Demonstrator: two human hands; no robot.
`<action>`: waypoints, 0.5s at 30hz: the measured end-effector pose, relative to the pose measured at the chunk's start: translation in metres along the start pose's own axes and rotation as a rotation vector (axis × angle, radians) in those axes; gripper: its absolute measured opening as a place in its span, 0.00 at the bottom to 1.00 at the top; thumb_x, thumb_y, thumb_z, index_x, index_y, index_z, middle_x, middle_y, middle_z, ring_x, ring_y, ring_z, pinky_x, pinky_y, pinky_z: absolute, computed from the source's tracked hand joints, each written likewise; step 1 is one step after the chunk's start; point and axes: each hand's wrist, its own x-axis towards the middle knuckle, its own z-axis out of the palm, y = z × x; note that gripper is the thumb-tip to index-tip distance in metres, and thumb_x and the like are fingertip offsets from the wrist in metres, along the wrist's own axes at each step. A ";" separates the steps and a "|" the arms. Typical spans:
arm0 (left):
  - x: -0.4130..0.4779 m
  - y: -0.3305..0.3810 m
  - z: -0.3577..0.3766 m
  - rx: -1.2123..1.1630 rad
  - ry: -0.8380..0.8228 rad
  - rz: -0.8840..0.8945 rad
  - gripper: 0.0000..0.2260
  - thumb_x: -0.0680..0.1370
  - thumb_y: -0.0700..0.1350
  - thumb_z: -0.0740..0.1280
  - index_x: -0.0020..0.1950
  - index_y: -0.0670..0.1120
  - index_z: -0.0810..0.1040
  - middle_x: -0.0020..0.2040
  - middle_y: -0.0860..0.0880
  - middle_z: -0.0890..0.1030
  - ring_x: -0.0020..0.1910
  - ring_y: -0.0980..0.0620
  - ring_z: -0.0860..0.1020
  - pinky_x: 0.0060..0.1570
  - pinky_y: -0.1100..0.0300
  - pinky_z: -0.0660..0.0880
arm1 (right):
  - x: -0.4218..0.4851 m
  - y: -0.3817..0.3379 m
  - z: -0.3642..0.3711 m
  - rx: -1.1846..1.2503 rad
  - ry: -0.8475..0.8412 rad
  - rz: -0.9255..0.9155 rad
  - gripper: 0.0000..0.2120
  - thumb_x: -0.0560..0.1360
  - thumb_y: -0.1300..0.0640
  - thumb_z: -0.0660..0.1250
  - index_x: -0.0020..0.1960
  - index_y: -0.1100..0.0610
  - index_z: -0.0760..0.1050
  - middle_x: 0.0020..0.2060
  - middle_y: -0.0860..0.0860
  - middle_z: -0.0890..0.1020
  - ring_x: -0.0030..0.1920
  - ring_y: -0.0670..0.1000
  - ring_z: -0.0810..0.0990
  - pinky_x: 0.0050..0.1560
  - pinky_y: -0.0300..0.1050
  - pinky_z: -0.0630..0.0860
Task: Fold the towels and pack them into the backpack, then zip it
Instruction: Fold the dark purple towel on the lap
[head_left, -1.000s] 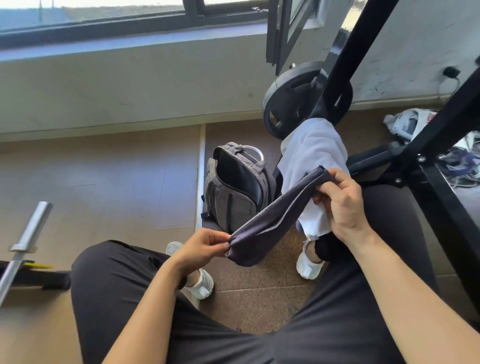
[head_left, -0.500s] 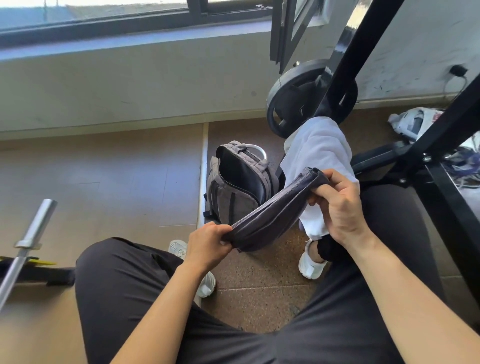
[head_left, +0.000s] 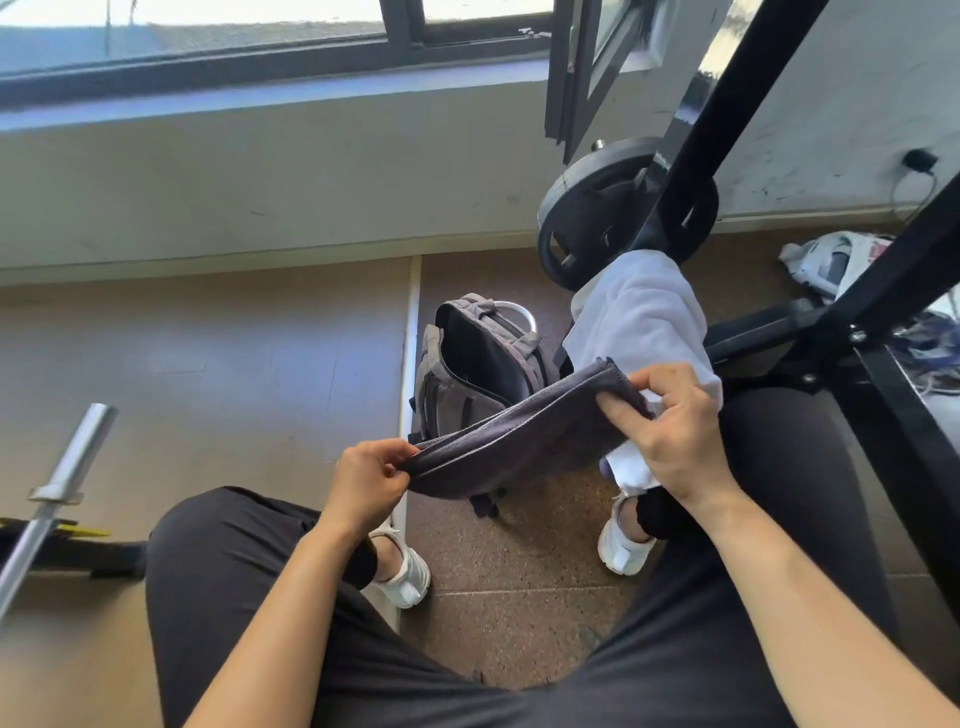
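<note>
Dark towel (head_left: 519, 441) pulled flatter; left hand (head_left: 363, 486), right hand (head_left: 675, 436) pinch its ends | backpack (head_left: 483, 358) partly hidden behind

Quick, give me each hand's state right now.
Left hand: pinching one end of the dark towel.
Right hand: pinching the towel's other end.

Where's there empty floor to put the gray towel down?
Bare floor lies left of the backpack, between wall and barbell. A smaller patch sits between the shoes. The right is crowded: rack, plate, clutter.
</note>
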 end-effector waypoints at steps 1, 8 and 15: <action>0.001 0.000 -0.003 0.038 -0.039 0.015 0.17 0.69 0.30 0.67 0.45 0.51 0.87 0.31 0.60 0.79 0.31 0.60 0.76 0.39 0.61 0.74 | -0.001 -0.002 0.000 0.055 -0.051 0.001 0.09 0.72 0.48 0.76 0.41 0.51 0.79 0.41 0.51 0.81 0.42 0.44 0.80 0.45 0.38 0.76; 0.006 -0.007 -0.012 -0.235 -0.251 -0.048 0.22 0.70 0.26 0.64 0.34 0.53 0.85 0.32 0.55 0.83 0.36 0.55 0.81 0.45 0.57 0.80 | -0.005 -0.006 0.006 0.121 -0.128 -0.020 0.05 0.79 0.57 0.70 0.47 0.58 0.77 0.35 0.54 0.81 0.37 0.50 0.78 0.40 0.42 0.74; 0.003 0.012 -0.019 -1.037 -0.149 -0.287 0.12 0.67 0.34 0.58 0.29 0.46 0.77 0.27 0.48 0.73 0.28 0.52 0.68 0.25 0.64 0.66 | 0.004 0.012 0.008 0.125 -0.074 0.079 0.05 0.82 0.58 0.65 0.56 0.54 0.77 0.46 0.52 0.84 0.50 0.51 0.83 0.56 0.50 0.79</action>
